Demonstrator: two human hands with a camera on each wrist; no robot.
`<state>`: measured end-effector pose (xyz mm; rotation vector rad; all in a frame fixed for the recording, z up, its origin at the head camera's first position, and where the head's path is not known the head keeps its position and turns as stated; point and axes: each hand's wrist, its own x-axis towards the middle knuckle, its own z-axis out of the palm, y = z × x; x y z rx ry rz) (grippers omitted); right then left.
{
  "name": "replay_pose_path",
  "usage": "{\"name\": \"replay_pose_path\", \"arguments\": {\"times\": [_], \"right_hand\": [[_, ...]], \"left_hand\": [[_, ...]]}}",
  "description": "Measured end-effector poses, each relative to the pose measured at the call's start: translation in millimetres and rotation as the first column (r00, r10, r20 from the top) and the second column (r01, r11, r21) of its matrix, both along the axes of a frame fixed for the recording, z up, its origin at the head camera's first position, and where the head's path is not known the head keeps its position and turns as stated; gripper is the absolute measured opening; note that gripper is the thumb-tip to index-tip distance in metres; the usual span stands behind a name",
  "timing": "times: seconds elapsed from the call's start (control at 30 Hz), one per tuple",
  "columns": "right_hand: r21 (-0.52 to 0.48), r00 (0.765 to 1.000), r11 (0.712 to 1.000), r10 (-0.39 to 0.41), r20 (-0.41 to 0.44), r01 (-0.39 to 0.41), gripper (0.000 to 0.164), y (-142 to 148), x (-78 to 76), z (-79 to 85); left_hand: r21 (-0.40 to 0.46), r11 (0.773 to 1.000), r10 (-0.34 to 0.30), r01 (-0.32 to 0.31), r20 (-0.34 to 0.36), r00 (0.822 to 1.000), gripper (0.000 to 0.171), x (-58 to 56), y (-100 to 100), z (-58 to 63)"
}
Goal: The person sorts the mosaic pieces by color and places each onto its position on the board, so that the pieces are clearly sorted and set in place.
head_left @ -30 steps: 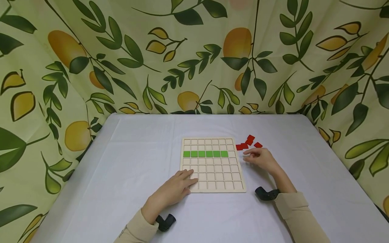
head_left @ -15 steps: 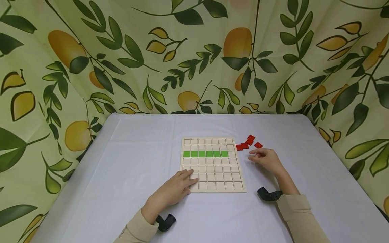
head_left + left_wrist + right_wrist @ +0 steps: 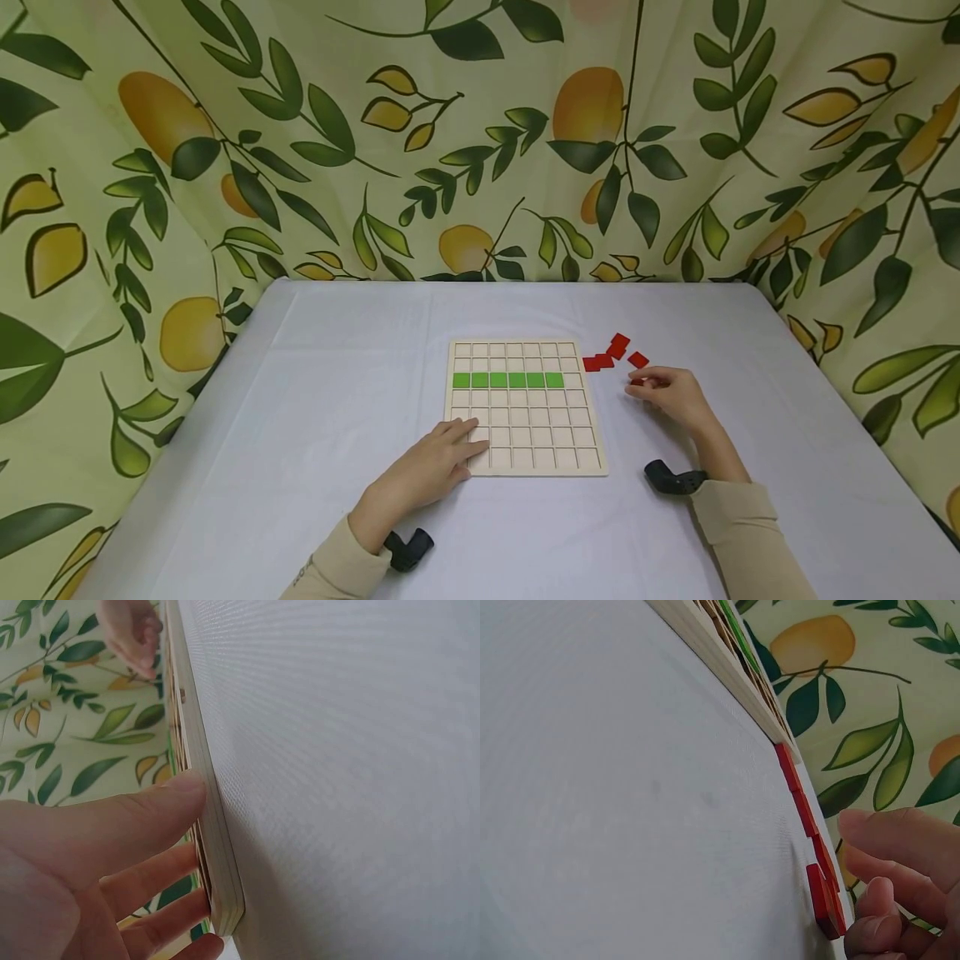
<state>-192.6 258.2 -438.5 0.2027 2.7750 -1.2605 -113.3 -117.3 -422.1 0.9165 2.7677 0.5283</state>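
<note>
A pale wooden grid board lies on the table, with a row of green square tiles in its third row; that row's rightmost cell is bare. My left hand rests on the board's near left corner, fingers extended over the cells. In the left wrist view the thumb touches the board's side edge. Right of the board, my right hand hovers with loosely bent fingers. A red tile shows at its fingertips. The right wrist view has thumb and fingers apart, beside the nearest red tile.
Several red tiles lie scattered off the board's upper right side, some overlapping. A white cloth covers the table. Behind hangs a curtain printed with fruit and leaves. Black devices are strapped at both wrists.
My right hand has drawn back to the right, away from the board, and a red tile now shows at its fingertips. The left hand and the board have stayed put.
</note>
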Motion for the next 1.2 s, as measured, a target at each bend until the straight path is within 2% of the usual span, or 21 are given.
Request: {"name": "replay_pose_path", "arguments": {"times": [0.33,0.63,1.2], "right_hand": [[0.019,1.000,1.000,0.006,-0.006,-0.006,0.041,8,0.8,1.3],[0.025,0.993,0.996,-0.093,0.079,0.091,0.047,17,-2.2,-4.0],[0.011,0.989,0.995,-0.100,0.110,0.100,0.045,20,1.0,-3.5]], "left_hand": [[-0.002,1.000,-0.002,0.002,-0.015,1.000,0.042,0.3,0,0.3],[0.000,1.000,0.002,-0.002,-0.011,1.000,0.042,0.4,1,1.0],[-0.008,1.000,0.008,-0.008,0.003,1.000,0.040,1.8,1,3.0]]}}
